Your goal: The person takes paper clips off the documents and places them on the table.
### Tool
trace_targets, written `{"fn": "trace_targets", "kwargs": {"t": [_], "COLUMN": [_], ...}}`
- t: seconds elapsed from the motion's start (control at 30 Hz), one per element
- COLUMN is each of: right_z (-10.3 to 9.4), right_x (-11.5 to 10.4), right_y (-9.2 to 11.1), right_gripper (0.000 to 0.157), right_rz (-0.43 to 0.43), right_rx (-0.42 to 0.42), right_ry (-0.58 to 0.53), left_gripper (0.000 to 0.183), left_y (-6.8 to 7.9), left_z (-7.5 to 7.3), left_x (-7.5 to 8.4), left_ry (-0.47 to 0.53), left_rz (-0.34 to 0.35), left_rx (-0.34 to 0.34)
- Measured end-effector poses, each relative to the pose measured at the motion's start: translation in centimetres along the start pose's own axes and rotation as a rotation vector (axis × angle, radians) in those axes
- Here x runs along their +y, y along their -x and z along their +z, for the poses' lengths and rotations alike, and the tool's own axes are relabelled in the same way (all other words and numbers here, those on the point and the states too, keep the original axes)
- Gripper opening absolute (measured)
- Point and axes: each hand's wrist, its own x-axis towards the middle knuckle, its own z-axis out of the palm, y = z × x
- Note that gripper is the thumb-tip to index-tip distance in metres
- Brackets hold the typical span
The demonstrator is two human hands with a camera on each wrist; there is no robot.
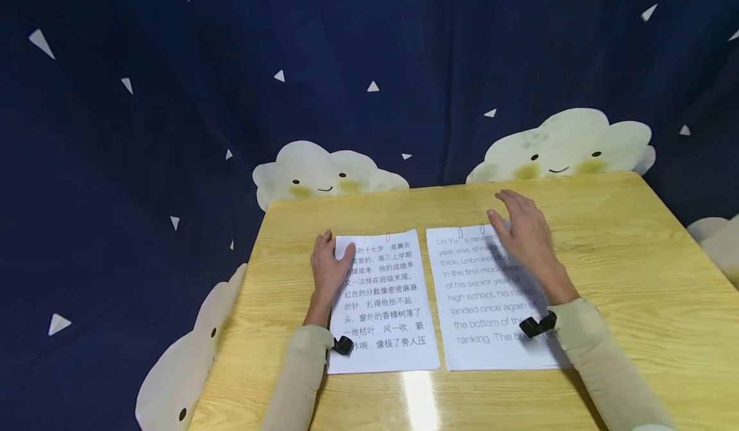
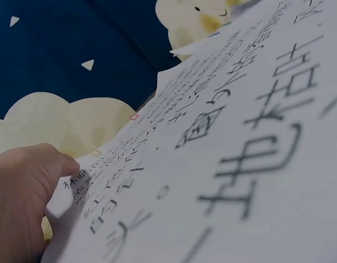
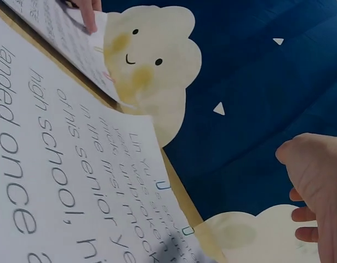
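Observation:
On the left of the table lies a stack of paper (image 1: 383, 303) printed with Chinese text, with a yellow paper clip (image 1: 364, 239) and a red paper clip (image 1: 388, 236) on its top edge. My left hand (image 1: 331, 267) rests at this stack's upper left edge, thumb over the page and fingers outside the edge. Beside it lies a second stack of paper (image 1: 479, 319) with English text, bearing a blue paper clip (image 3: 164, 185) and a green paper clip (image 3: 188, 230). My right hand (image 1: 526, 232) hovers over its upper right part, fingers loosely bent, holding nothing.
Both stacks lie on a light wooden table (image 1: 623, 258), with a narrow gap between them. Behind the table hangs a dark blue curtain (image 1: 369, 46) with white triangles and smiling clouds. Light reflects off the table's front part.

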Motion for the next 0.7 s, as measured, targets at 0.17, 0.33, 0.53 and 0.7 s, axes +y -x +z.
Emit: {"fn": "trace_targets", "kwargs": {"t": [0.17, 0.33, 0.53, 0.7], "right_z": [0.5, 0.9, 1.7, 2.1], "right_x": [-0.1, -0.3, -0.5, -1.1], "right_y": [0.2, 0.5, 0.7, 0.9], "right_gripper": [0.047, 0.047, 0.056, 0.063], "right_rz": [-0.007, -0.024, -0.041, -0.044], "right_rx": [-0.029, -0.032, -0.082, -0.130], "right_ry": [0.001, -0.002, 0.006, -0.059], "left_gripper": [0.039, 0.039, 0.032, 0.021], "left_y": [-0.1, -0.3, -0.3, -0.2], "left_z": [0.4, 0.6, 0.6, 0.4], "left_x": [-0.3, -0.5, -0.6, -0.1], "left_ry": [0.031, 0.044, 0.152, 0.439], "left_rz": [0.028, 0.060, 0.088, 0.079], "left_rx": [0.003, -0.016, -0.012, -0.085]}}
